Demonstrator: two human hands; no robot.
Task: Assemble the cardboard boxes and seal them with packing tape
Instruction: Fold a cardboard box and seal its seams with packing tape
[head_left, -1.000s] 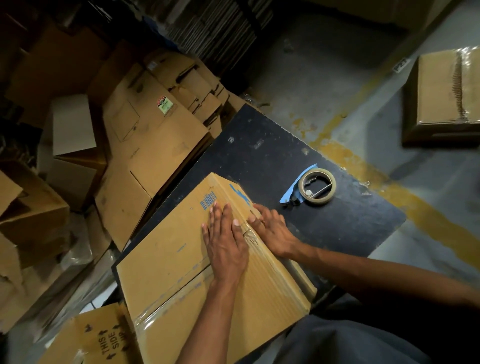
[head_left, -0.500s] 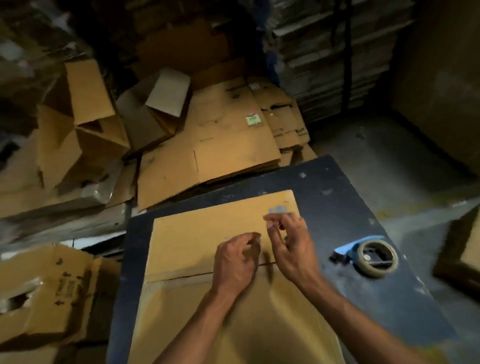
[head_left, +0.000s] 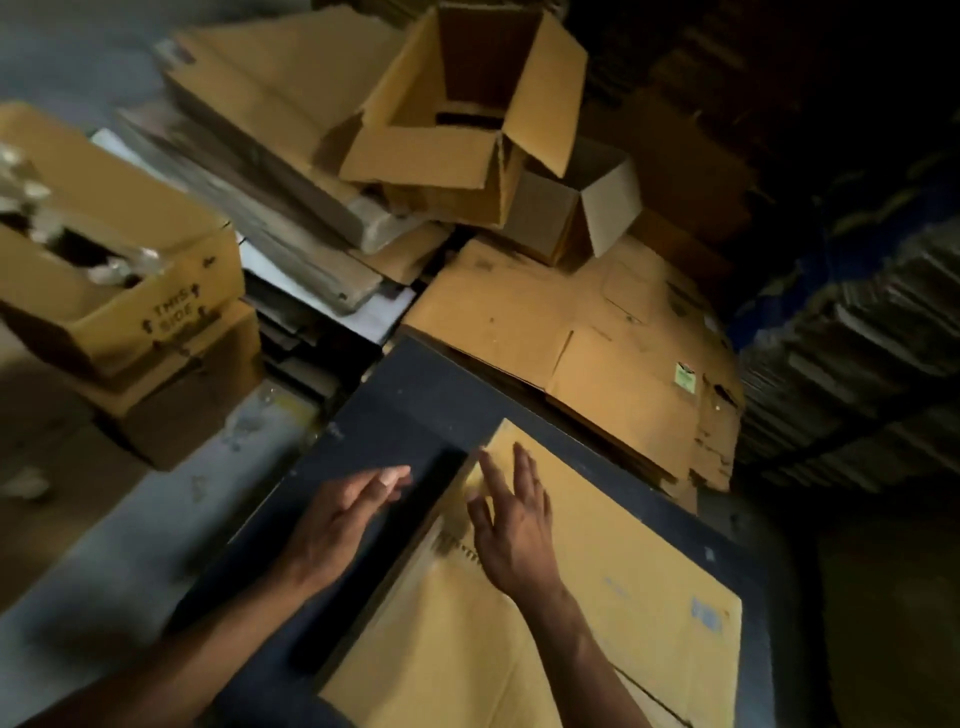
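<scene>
Nearest the camera, a flat cardboard box (head_left: 597, 597) lies on a dark table (head_left: 415, 405), its long axis running from the lower left of the view toward the upper right edge of the tabletop. One corner points away from the person, toward the pile of cardboard beyond; the near end runs out of the bottom of the picture. A faint blue print mark sits near its right edge.

The right hand (head_left: 511, 530) is spread flat on the box close to that far corner, fingers straight and splayed, palm down, holding nothing. The left hand (head_left: 343, 512) is over the bare table just beside the box's left edge, fingers extended and loosely together, gripping nothing; blur makes it unclear whether it touches the tabletop or the box's edge.

A strip of bare tabletop shows left of the box and past its far corner. The table's left edge drops to a grey floor (head_left: 130, 545), with open floor beside it.

Further off on the left stands a stack of boxes (head_left: 156, 332), the upper one printed "THIS SIDE" with arrows. Just past the table's far edge lie flattened cartons (head_left: 571, 332), one bearing a small green sticker. Behind them an open box (head_left: 467, 119) with raised flaps leans on the heap beside a smaller open box (head_left: 587, 208). On the right, stacked flat cardboard (head_left: 852, 364) recedes into darkness
</scene>
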